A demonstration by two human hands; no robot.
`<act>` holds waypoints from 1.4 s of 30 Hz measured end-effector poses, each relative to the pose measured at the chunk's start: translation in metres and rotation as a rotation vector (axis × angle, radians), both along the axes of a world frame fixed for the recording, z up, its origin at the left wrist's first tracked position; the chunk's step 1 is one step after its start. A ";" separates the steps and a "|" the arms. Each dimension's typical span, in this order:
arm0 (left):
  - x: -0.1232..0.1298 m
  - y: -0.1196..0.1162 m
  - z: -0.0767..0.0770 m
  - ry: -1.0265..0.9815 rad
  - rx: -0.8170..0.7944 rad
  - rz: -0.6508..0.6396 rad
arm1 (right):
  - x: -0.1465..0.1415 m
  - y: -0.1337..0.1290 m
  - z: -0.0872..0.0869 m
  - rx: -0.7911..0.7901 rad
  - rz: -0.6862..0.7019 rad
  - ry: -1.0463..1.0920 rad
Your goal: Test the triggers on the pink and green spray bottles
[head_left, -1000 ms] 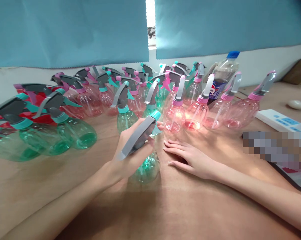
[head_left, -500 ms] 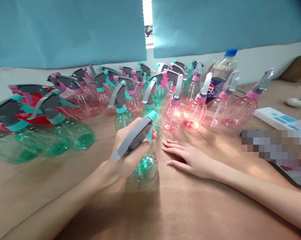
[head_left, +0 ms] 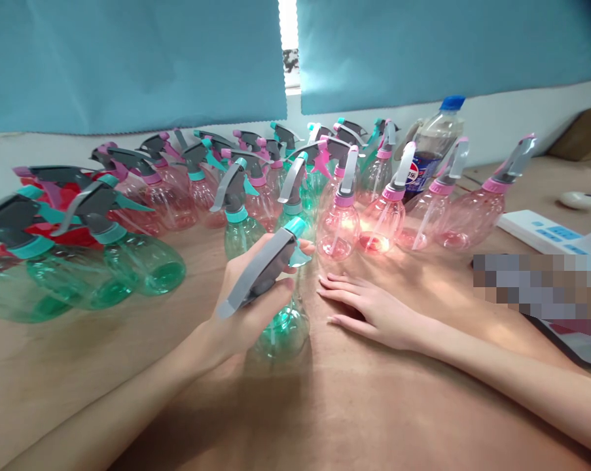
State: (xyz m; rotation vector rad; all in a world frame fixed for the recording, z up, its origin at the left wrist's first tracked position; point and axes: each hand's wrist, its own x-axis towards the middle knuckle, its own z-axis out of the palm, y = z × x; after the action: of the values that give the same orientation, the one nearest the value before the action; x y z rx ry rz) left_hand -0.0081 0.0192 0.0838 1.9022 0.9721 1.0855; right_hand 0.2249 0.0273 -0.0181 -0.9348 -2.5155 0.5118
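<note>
My left hand is wrapped round the neck of a clear green spray bottle, which stands on the brown table. The bottle's grey head with its turquoise nozzle sticks up above the thumb and points away to the right. A fingertip shows by the turquoise trigger; the fingers behind the neck are mostly hidden. Flat on the table to the right lies my right hand, fingers stretched out and holding nothing. Just beyond both hands stand another green spray bottle and a pink spray bottle.
Several pink and green spray bottles line the back, with green spray bottles at the left. A blue-capped Pepsi bottle stands behind. At the right are a white device, a blurred-out object and a white mouse-like item.
The fingers of my left hand have shifted at the trigger, and more of the trigger shows now. The held bottle and my right hand stay in place.
</note>
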 end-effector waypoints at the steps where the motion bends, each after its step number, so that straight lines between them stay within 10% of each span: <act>1: 0.000 -0.001 0.000 0.006 -0.013 0.015 | 0.000 0.000 0.000 0.003 0.001 0.001; 42: -0.001 -0.002 0.000 0.018 -0.092 -0.011 | 0.000 0.000 0.000 -0.004 0.003 0.040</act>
State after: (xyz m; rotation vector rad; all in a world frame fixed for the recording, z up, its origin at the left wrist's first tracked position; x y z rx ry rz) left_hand -0.0092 0.0169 0.0840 1.8433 1.0030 1.0014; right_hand 0.2246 0.0269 -0.0179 -0.9129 -2.4816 0.5322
